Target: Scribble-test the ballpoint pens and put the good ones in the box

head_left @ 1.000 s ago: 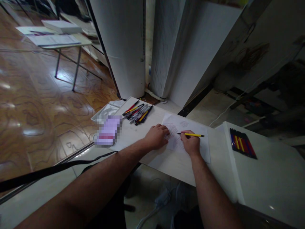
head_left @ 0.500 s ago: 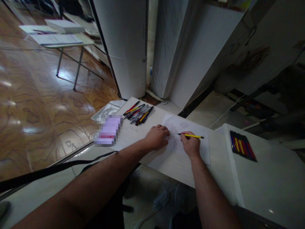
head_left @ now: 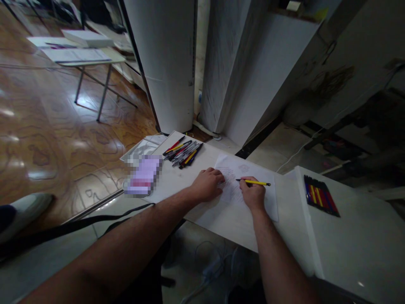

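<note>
Your right hand [head_left: 253, 195] is clamped on a yellow pen [head_left: 257, 183], with the fingers pinched around its front part. The pen lies nearly level, with its dark tip pointing left and down on the sheet of paper [head_left: 268, 200] and its back end sticking out to the right past your knuckles. Your left hand [head_left: 207, 184] holds nothing. It rests knuckles up with the fingers loosely curled, and the fingertips press on the left part of the same sheet, just beside the pen tip. Faint scribbles show on the sheet between your two hands, too small to read.

The sheet lies flat on a narrow white table [head_left: 221, 221], towards its right end. At the far left of that table is a loose pile of pens [head_left: 182, 152], red, yellow, black and grey, well apart from your hands. Near the pile is a purple blurred patch [head_left: 144, 176], with a printed page [head_left: 142, 147] partly under it.

To your right, a second white tabletop [head_left: 357, 249] butts up against the first. It carries a neat row of red, yellow and blue pens [head_left: 321, 195]. A black strap [head_left: 79, 225] runs along your left forearm. A folding table [head_left: 85, 57] with papers stands far back on the wooden floor.
</note>
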Demonstrator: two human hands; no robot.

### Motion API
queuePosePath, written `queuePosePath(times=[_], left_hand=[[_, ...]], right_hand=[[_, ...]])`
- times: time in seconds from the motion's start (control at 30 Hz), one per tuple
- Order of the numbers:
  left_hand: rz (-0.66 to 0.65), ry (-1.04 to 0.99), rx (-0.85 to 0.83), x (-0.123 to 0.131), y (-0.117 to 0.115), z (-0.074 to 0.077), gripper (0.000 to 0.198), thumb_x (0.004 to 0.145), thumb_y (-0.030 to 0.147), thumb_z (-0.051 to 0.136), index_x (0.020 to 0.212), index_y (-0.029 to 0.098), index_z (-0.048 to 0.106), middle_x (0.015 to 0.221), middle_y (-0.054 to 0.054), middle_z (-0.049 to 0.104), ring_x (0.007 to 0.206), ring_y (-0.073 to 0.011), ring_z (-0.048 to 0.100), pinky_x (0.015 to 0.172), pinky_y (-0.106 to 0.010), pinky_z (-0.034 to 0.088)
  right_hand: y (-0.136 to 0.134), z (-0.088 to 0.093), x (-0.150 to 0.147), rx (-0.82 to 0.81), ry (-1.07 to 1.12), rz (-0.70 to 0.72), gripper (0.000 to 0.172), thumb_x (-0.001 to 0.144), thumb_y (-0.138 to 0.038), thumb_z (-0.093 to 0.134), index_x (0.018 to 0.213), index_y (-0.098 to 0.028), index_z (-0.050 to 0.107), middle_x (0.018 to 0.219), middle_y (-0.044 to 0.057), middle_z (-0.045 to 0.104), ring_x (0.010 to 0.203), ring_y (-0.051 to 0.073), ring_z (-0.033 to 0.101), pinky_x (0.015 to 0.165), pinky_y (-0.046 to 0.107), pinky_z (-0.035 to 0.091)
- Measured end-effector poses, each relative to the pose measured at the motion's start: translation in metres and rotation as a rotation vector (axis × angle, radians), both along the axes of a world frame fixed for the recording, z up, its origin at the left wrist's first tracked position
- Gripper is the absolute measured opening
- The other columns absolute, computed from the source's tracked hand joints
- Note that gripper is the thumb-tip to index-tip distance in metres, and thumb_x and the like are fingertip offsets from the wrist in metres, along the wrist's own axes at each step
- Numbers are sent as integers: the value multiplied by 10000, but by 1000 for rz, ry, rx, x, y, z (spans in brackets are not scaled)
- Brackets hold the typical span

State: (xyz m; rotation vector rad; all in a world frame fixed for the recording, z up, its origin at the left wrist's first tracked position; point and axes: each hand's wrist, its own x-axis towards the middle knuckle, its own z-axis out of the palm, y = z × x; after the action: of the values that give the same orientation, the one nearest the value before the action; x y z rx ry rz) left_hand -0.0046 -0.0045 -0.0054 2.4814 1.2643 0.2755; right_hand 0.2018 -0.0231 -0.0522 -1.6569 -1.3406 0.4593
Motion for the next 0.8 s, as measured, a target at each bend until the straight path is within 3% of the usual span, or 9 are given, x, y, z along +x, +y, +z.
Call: queuePosePath(times=[0.3, 0.8], left_hand=[[-20, -16, 48, -2, 2, -8, 356, 732, 335, 656, 1081, 265, 645, 1160, -42, 628, 1098, -274, 512, 910, -413, 443], [-6, 24, 22, -1, -2, -4, 363, 749, 350, 648, 1101, 257, 646, 1195, -42, 617, 1120, -274, 501, 937, -410, 440]], right_hand=[[1, -4, 1, -9, -24, -29, 240, 746, -380, 600, 818, -180, 711, 653, 50, 704, 575, 190, 646, 532, 267, 484], [-2, -5, 2, -52, -80, -53, 243, 738, -378, 605, 831, -188, 725, 678, 57, 716, 606, 199, 657, 575, 276, 484]])
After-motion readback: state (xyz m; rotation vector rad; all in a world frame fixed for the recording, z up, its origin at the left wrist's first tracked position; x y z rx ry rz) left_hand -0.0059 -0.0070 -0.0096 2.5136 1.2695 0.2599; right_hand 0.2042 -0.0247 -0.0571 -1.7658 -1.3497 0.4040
